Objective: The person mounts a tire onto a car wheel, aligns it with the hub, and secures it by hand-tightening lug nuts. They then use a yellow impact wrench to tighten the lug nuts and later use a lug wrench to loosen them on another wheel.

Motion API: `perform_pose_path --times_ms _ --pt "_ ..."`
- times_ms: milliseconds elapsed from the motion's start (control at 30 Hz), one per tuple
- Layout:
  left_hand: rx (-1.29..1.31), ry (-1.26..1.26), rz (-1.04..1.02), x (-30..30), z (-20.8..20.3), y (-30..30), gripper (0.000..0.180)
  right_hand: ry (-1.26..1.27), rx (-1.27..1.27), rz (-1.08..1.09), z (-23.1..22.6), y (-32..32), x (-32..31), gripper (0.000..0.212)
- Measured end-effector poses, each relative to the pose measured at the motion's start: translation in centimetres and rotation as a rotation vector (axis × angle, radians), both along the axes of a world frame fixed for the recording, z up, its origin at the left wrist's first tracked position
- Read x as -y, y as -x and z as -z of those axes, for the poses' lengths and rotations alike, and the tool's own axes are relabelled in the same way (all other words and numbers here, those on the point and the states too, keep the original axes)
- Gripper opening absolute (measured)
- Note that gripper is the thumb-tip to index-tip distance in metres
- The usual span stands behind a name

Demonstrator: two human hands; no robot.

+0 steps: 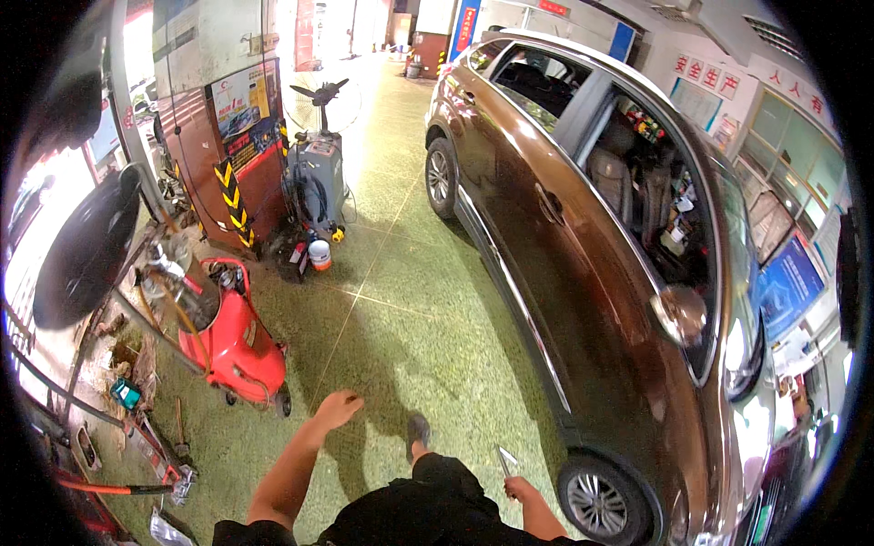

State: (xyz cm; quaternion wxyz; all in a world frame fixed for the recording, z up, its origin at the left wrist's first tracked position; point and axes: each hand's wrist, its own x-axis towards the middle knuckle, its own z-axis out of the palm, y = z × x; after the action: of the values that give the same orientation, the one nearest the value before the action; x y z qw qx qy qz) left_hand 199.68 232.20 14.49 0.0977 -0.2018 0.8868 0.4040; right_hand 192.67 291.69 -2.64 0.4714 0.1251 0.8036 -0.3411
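My left hand is held out over the green floor, its fingers loosely curled and nothing showing in them. Nearest to it stands a red wheeled tank. My right hand is closed around a slim silver metal tool, whose upper part sticks out toward the car. The tool's exact kind is too small to tell, and my fingers hide its lower end. To the right of that hand is the front wheel of a brown car. One of my shoes shows on the floor between my hands.
The car's side mirror juts out, and its side windows are down. At the left are a round black dish and a red floor jack. A grey machine and a white bucket stand beside a pillar with striped edges.
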Motion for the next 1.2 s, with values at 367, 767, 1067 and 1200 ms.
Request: perform_pose_path --times_ms 367,767,1067,1200 --pt "0.671 -0.849 -1.022 17.5 19.6 2.8 0.041 -0.410 0.577 -0.412 5.8 32.0 12.5 0.037" --pt "0.480 0.159 0.148 39.9 22.4 39.8 0.020 -0.310 0.243 -0.479 14.9 70.8 39.0 0.019" --pt "-0.210 -0.284 -0.706 64.5 11.1 76.6 0.033 -0.205 -0.416 -0.588 5.3 102.0 72.4 0.053" --pt "-0.188 -0.272 -0.805 65.5 10.1 83.5 0.032 -0.290 -0.464 -0.590 3.8 116.4 81.3 0.047"
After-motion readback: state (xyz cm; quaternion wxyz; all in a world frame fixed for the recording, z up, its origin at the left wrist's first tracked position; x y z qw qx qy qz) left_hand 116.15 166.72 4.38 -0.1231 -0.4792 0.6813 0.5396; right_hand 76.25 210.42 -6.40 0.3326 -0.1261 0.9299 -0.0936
